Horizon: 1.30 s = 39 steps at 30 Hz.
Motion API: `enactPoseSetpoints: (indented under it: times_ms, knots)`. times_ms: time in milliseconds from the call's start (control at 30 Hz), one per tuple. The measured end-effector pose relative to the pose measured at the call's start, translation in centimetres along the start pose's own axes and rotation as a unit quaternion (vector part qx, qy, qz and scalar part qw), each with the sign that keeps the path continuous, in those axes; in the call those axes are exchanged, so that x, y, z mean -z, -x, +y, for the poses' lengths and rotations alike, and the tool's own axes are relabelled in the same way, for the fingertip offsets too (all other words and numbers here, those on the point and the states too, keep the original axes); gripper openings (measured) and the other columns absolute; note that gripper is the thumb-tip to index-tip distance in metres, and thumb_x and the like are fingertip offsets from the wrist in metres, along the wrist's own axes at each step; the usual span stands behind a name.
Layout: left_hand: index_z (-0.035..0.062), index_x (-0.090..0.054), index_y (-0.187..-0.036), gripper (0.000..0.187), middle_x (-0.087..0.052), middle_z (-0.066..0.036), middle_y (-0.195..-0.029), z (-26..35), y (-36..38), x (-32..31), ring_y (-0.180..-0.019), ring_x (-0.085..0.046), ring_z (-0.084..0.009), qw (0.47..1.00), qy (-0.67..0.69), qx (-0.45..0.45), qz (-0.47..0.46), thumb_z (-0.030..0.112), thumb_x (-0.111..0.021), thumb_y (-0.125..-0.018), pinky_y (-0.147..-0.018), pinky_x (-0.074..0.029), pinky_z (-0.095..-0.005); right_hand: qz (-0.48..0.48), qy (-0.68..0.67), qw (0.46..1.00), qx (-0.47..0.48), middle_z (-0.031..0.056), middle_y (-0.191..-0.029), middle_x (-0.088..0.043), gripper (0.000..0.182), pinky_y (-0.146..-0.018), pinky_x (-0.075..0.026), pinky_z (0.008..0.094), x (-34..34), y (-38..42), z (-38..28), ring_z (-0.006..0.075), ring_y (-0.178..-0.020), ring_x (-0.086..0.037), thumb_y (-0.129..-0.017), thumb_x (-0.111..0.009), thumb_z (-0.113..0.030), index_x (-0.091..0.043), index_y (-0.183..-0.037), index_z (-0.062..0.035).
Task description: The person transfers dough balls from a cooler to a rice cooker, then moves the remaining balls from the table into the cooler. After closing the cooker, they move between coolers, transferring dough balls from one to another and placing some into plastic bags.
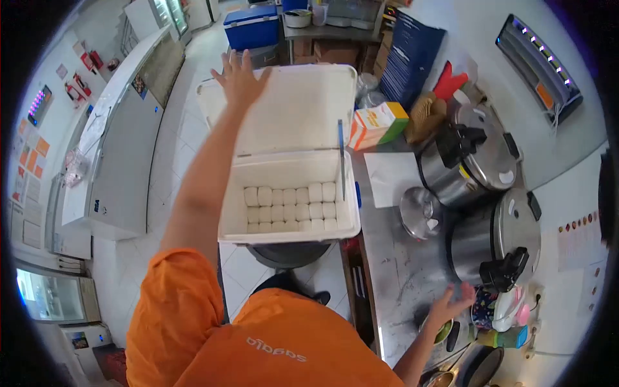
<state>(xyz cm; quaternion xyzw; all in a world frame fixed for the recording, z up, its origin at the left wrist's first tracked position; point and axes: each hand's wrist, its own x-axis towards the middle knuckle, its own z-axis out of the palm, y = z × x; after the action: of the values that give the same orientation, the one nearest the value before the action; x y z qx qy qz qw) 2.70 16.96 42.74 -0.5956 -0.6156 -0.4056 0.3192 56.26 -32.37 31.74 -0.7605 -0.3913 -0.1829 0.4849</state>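
Observation:
A white cooler box (227, 193) stands in front of me with its lid (303, 106) raised and tilted back. Rows of white rounded blocks (290, 195), packed side by side, cover its bottom. My left hand (240, 82), fingers spread, reaches up to the lid's far left edge and overlaps it in this view. A long thin blue-handled tool (342, 155) lies along the box's right side. On the right, my right hand (450, 308) is open, fingers apart and holding nothing, above the counter near a small bowl with something green (443, 332).
Along the right, a steel counter (403, 271) bears two large pressure cookers (477, 161), a glass lid (420, 211), a white sheet (390, 177) and an orange-green carton (380, 124). Left is a white chest freezer (126, 174) across the tiled floor. A blue cooler (251, 29) stands behind.

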Motion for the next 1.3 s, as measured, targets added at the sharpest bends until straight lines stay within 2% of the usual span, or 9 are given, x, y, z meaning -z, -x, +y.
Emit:
enactPoseSetpoints:
  times_ms: [67, 233, 400, 467, 533, 667, 733, 867, 1300]
  knots:
    - [0.0084, -0.06, -0.138, 0.066, -0.062, -0.022, -0.138, -5.7, -3.4, -0.2, -0.143, -0.043, -0.0411, 0.926, -0.059, 0.024, -0.371, 0.061, -0.051, -0.099, -0.114, -0.013, -0.0769, -0.09, -0.066, 0.989, -0.101, 0.0162, -0.119, -0.064, 0.037, -0.096, -0.048, 0.0412, -2.0, 0.9, -3.6, 0.0302, -0.112, -0.062, -0.097, -0.069, -0.016, -0.052, -0.126, -0.0006]
    - [0.015, -0.077, -0.109, 0.053, -0.077, -0.011, -0.095, -7.9, -0.2, 11.2, -0.103, -0.071, -0.0298, 0.916, 0.027, -0.113, -0.385, 0.061, -0.053, -0.097, -0.116, -0.022, -0.0647, -0.194, -0.3, 0.909, -0.212, 0.0112, -0.107, -0.068, 0.019, -0.085, -0.052, 0.0328, -11.1, 3.9, -6.1, 0.0195, -0.091, -0.065, -0.1, -0.065, -0.012, -0.057, -0.115, -0.0042]
    - [0.0226, -0.074, -0.125, 0.058, -0.073, -0.004, -0.127, -9.8, 9.4, 26.9, -0.127, -0.063, -0.0231, 0.686, 0.232, -0.024, -0.689, 0.054, -0.083, -0.078, -0.12, -0.009, -0.0705, -0.178, -0.315, 0.873, -0.327, 0.0071, -0.095, -0.068, 0.005, -0.077, -0.054, 0.0294, -15.6, 3.3, -7.7, 0.0151, -0.083, -0.065, -0.102, -0.061, -0.01, -0.059, -0.104, -0.0056]
    - [0.0161, -0.069, -0.132, 0.064, -0.068, -0.012, -0.135, -12.6, 15.3, 24.5, -0.129, -0.061, -0.0306, 0.698, 0.23, 0.017, -0.678, 0.051, -0.082, -0.081, -0.121, -0.013, -0.0674, -0.195, -0.286, 0.88, -0.324, 0.0065, -0.097, -0.068, 0.007, -0.076, -0.053, 0.0284, -17.3, 2.7, -7.6, 0.0146, -0.085, -0.065, -0.103, -0.06, -0.013, -0.059, -0.104, -0.0056]
    - [0.0079, -0.061, -0.14, 0.068, -0.06, -0.018, -0.144, -15.7, 22.9, 20.2, -0.133, -0.057, -0.0356, 0.81, 0.25, 0.265, -0.459, 0.046, -0.079, -0.087, -0.122, -0.023, -0.0569, -0.241, -0.299, 0.877, -0.289, 0.0062, -0.098, -0.068, 0.01, -0.076, -0.052, 0.0287, -20.7, 3.4, -6.7, 0.0146, -0.085, -0.065, -0.103, -0.06, -0.015, -0.059, -0.105, -0.0061]
    - [0.0006, -0.054, -0.141, 0.065, -0.062, -0.018, -0.137, -20.6, 34.6, 12.5, -0.124, -0.061, -0.0328, 0.759, 0.258, 0.453, -0.391, 0.045, -0.069, -0.096, -0.11, -0.042, -0.045, -0.435, -0.192, 0.829, -0.294, 0.0049, -0.105, -0.07, 0.021, -0.077, -0.05, 0.03, -27.7, 3.5, -9.5, 0.0149, -0.09, -0.064, -0.104, -0.059, -0.024, -0.059, -0.12, -0.0098]
    - [0.0015, -0.056, -0.137, 0.061, -0.065, -0.012, -0.127, -19.2, 33.6, 11.5, -0.117, -0.06, -0.0265, 0.457, 0.397, 0.713, -0.353, 0.051, -0.057, -0.102, -0.103, -0.045, -0.044, -0.494, -0.178, 0.796, -0.301, 0.0057, -0.109, -0.069, 0.028, -0.08, -0.05, 0.0312, -31.1, 3.1, -10.5, 0.0154, -0.094, -0.064, -0.105, -0.058, -0.028, -0.056, -0.127, -0.0098]
    - [0.0003, -0.06, -0.133, 0.062, -0.067, -0.013, -0.12, -17.4, 32.0, 10.9, -0.105, -0.062, -0.0211, 0.622, 0.275, 0.613, -0.403, 0.052, -0.064, -0.099, -0.091, -0.049, -0.0373, -0.573, -0.187, 0.729, -0.325, 0.0097, -0.114, -0.067, 0.038, -0.083, -0.051, 0.0356, -38.4, 4.0, -10.3, 0.0171, -0.101, -0.064, -0.107, -0.055, -0.034, -0.051, -0.14, -0.0148]
    - [-0.0086, -0.063, -0.12, 0.081, -0.07, -0.018, -0.104, -23.0, 24.5, 1.9, -0.09, -0.068, -0.0234, 0.54, 0.269, 0.68, -0.418, 0.064, -0.074, -0.086, -0.081, -0.055, -0.0375, -0.531, -0.115, 0.779, -0.312, 0.0158, -0.117, -0.066, 0.052, -0.098, -0.048, 0.0378, -50.7, 3.9, -16.5, 0.0242, -0.111, -0.062, -0.112, -0.035, -0.039, -0.06, -0.126, 0.0045]
